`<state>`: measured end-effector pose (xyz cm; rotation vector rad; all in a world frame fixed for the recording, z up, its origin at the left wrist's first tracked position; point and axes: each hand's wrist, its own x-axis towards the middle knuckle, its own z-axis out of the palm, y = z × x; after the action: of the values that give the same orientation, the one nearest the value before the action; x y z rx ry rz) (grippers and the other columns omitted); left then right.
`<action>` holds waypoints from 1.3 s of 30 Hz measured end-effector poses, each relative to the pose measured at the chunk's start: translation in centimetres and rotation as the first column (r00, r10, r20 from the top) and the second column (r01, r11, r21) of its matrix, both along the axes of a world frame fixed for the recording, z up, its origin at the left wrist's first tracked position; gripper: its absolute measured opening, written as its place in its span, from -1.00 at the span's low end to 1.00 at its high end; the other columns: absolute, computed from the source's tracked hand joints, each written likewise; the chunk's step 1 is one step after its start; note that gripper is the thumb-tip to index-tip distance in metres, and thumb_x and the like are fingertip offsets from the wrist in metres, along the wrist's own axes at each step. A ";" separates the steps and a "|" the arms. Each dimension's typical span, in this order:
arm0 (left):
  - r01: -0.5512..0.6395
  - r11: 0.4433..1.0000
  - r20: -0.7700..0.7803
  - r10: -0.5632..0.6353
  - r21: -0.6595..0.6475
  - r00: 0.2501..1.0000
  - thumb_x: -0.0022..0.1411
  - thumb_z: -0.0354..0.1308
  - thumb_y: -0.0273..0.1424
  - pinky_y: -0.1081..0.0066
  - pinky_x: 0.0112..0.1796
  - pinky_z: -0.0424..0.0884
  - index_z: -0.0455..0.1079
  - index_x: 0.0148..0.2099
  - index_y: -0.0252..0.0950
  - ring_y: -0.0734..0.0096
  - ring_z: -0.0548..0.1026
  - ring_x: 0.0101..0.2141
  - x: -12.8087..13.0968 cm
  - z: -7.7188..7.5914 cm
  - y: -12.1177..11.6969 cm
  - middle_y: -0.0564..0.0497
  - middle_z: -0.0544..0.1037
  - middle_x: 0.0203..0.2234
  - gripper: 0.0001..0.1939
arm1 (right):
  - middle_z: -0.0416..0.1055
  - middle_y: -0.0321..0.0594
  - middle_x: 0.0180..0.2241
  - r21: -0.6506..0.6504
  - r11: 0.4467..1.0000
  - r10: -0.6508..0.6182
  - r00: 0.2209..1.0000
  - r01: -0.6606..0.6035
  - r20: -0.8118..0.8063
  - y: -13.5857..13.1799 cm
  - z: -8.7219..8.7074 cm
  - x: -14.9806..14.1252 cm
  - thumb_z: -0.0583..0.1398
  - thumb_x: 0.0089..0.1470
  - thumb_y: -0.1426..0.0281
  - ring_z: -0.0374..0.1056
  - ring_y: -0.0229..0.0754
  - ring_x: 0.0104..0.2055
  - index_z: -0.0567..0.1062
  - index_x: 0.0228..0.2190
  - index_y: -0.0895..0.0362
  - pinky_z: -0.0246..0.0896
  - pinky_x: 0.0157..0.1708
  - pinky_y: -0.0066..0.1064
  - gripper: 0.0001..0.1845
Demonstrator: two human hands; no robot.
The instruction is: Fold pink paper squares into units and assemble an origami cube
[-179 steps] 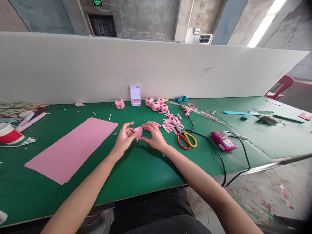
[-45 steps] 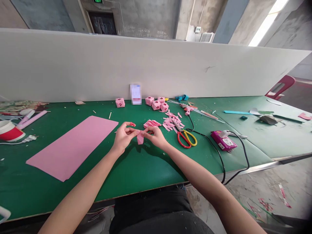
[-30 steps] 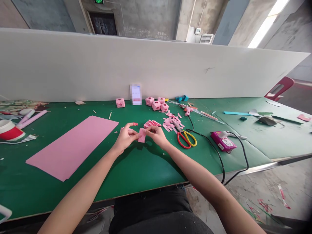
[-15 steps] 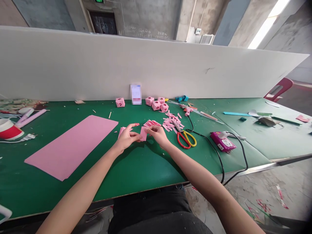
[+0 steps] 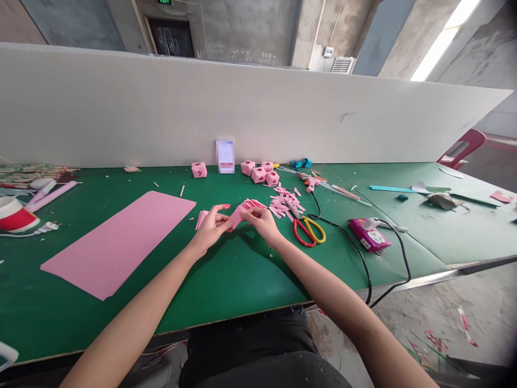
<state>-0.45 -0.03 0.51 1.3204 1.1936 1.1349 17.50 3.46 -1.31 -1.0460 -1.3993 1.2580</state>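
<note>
Between my two hands is a small piece of pink paper (image 5: 236,216), tilted and held just above the table. My left hand (image 5: 210,230) pinches its lower left side, with the index finger raised. The fingertips of my right hand (image 5: 262,222) grip its right edge. Just behind the hands lies a row of folded pink paper pieces (image 5: 254,203). More pink paper pieces (image 5: 201,217) lie partly hidden behind my left hand. To the right are a pile of pink paper scraps (image 5: 285,203) and scissors (image 5: 309,231) with one red and one yellow handle.
Large pink sheets (image 5: 121,242) lie at left on the green table (image 5: 226,285). Several folded pink paper cubes (image 5: 258,174) and a phone (image 5: 225,157) stand near the white partition (image 5: 202,108). A pink glue gun (image 5: 310,183) and a purple power socket (image 5: 369,235) with black cable are at right.
The pink paper piece has turned from nearly upright to a slant, its top leaning right. My left hand has shifted slightly; my right hand stays about where it was.
</note>
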 end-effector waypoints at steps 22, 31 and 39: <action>-0.039 0.994 -0.033 0.042 0.103 0.999 0.00 0.43 -0.10 0.12 -0.18 0.61 0.23 0.11 -0.21 0.20 0.67 -0.38 -0.5 -0.1 0.1 0.04 0.63 -0.40 -0.29 | 0.48 -0.25 -0.47 0.013 0.990 0.138 0.990 -0.138 0.005 0.2 -0.4 -0.1 0.37 -0.11 0.01 0.36 -0.21 -0.44 0.54 -0.39 0.16 0.27 -0.44 -0.40 -0.54; -0.062 0.982 -0.121 0.084 0.180 0.989 0.07 0.38 -0.13 0.15 -0.14 0.57 0.31 0.10 -0.25 0.19 0.66 -0.30 -0.6 -0.6 0.3 -0.02 0.65 -0.35 -0.39 | 0.47 -0.23 -0.49 0.105 0.989 0.100 0.994 -0.104 0.041 0.7 -1.1 -0.1 0.38 -0.14 -0.02 0.32 -0.21 -0.46 0.52 -0.46 0.15 0.22 -0.44 -0.37 -0.52; -0.042 0.974 -0.111 0.068 0.221 0.992 0.09 0.36 -0.19 0.23 -0.20 0.56 0.35 0.10 -0.24 0.20 0.65 -0.34 -0.7 -0.5 0.3 0.02 0.64 -0.43 -0.44 | 0.45 -0.28 -0.51 0.072 0.989 0.133 0.991 -0.132 -0.014 0.1 -0.4 -0.1 0.40 -0.16 0.02 0.30 -0.25 -0.48 0.49 -0.48 0.14 0.19 -0.45 -0.40 -0.55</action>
<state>-1.14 0.31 -0.04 1.5472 1.2235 1.2708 17.39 3.60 -1.69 -0.9032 -1.5085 1.3002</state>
